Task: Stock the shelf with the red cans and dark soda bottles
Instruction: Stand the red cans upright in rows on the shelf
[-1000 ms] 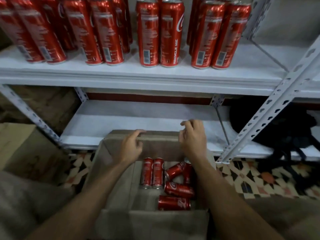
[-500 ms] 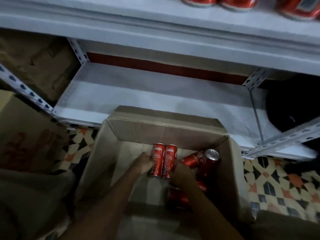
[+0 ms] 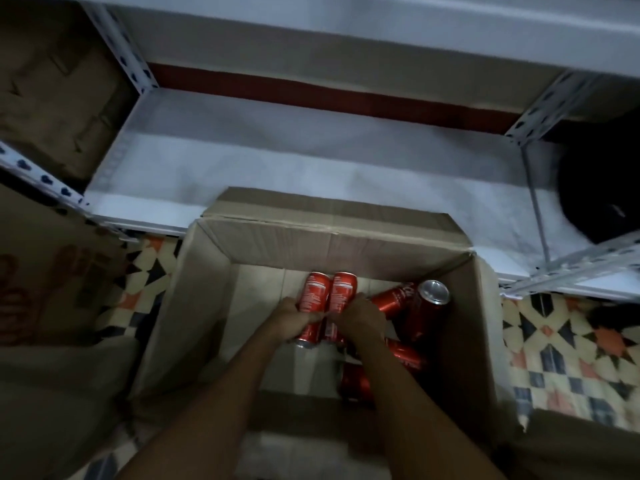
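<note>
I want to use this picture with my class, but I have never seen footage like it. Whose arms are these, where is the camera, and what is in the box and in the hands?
No machine here: these are a person's own two bare arms. The camera sits on the person's head and looks forward and down, so the arms enter from the bottom edge.

Below is an open cardboard box on a patterned tiled floor. Behind it runs a white metal shelf.

Two red cans lie side by side in the box. The left hand curls round the left one, and the right hand round the right one, each in a closed grip. Several loose cans lie jumbled to the right, one showing its silver top. No dark bottles are visible.
</note>
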